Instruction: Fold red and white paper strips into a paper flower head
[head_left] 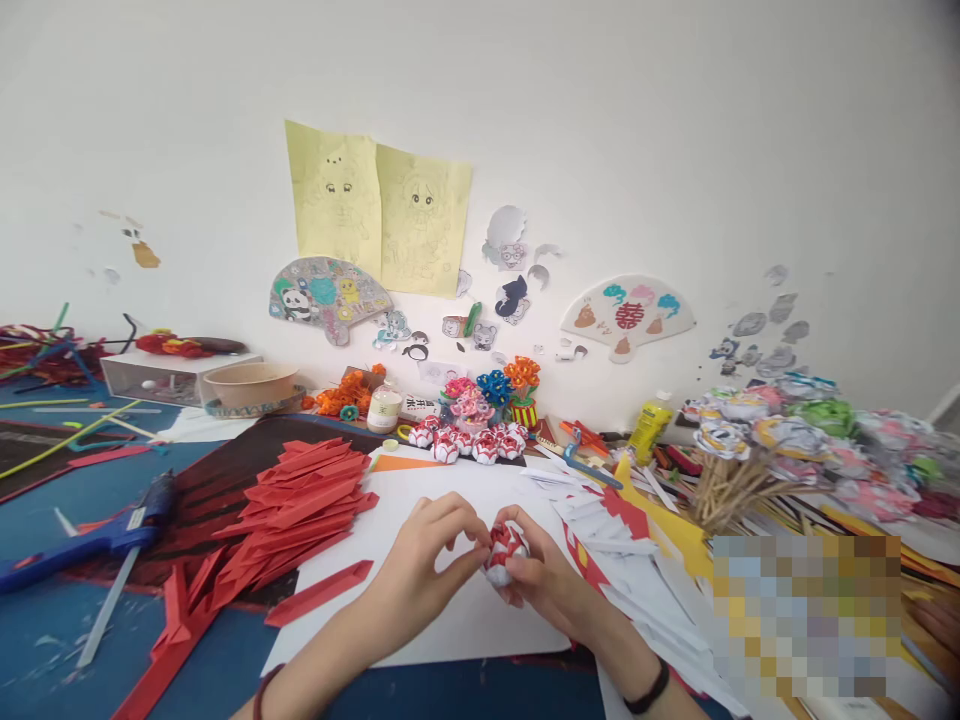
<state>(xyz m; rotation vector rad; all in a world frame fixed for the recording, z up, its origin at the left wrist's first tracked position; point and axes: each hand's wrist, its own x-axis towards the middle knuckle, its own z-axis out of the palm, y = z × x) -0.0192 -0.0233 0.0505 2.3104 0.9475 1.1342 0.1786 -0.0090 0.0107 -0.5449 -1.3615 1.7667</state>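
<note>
Both my hands meet over a white paper sheet (420, 520) near the table's front. My right hand (544, 580) cups a small red-and-white folded paper flower (504, 550). My left hand (424, 565) pinches the flower's top edge with thumb and fingertips. A single folded red paper strip (319, 592) lies on the sheet left of my left wrist. Farther left is a heap of folded red paper pieces (300, 505). Behind the sheet stands a cluster of finished red-and-white paper flowers (469, 442).
A blue glue gun (97, 535) lies at the left. White and red paper pieces (622, 530) are piled right of my hands, with paper flowers on sticks (780, 450) beyond. A yellow glue bottle (649, 425), a paper bowl (251, 385) and a colourful paper bouquet (495, 392) stand along the wall.
</note>
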